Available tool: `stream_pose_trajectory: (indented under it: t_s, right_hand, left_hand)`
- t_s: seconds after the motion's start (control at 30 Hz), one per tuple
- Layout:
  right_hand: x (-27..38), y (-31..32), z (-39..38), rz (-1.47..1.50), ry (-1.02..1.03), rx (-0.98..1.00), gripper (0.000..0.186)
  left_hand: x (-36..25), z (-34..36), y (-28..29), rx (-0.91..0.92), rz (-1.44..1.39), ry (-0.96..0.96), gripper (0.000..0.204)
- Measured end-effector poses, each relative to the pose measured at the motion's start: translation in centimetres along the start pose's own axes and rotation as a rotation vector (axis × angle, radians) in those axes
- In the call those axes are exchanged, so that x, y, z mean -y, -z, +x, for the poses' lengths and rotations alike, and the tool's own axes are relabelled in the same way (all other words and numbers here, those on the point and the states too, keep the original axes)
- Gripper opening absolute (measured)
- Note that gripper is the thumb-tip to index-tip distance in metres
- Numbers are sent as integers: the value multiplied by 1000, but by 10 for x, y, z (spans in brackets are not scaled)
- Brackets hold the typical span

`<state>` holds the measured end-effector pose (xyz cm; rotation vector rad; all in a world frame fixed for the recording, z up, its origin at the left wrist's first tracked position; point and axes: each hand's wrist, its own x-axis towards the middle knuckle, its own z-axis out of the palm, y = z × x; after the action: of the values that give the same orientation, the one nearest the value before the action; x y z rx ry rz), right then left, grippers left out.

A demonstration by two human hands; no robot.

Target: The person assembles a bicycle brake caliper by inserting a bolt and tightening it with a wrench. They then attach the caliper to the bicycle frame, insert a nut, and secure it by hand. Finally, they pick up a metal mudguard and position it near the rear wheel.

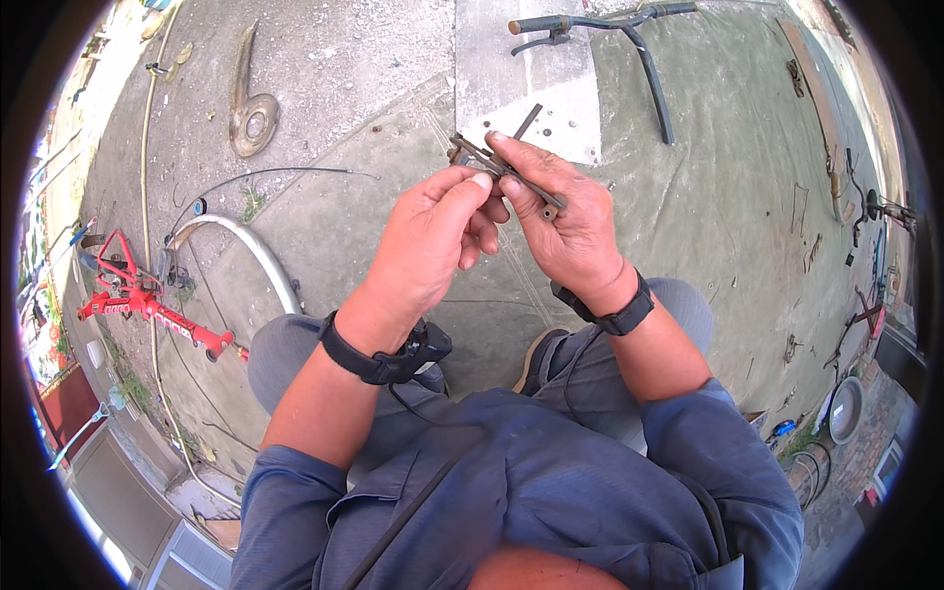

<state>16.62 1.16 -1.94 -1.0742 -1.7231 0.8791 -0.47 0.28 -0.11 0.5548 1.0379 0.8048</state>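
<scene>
In front of my knees, both hands come together on a slender dark metal piece point(475, 149) whose exact kind I cannot make out. It slants from a rusty, jointed end at upper left down to rod-like ends under my right palm. My right hand point(565, 202) is closed along it, with the fingers over the top and the thumb below. My left hand point(433, 221) pinches its lower side between thumb and forefinger, the other fingers curled. What lies between the two thumbs is partly hidden. Just beyond my right fingers, a flat dark bar point(529, 120) lies on the white board point(570, 93).
A bicycle handlebar point(590, 22) with brake lever lies far ahead. Several small nuts sit on the board. At left are a red bicycle frame point(157, 310), a silver curved mudguard point(258, 251), a black cable point(285, 169) and a hose. Metal scraps and a round pan point(846, 410) lie at right.
</scene>
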Motion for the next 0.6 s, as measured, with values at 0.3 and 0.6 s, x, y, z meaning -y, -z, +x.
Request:
stream_pose_trajectory:
  t_s: [0.3,0.6]
  right_hand:
    - [4,-2,-3,24,-24,-17,36]
    - [1,-4,-2,0,24,-69,37]
  left_hand:
    - [2,0,1,-22,-13,-25,19]
    - [3,-3,-3,-80,392,-286,18]
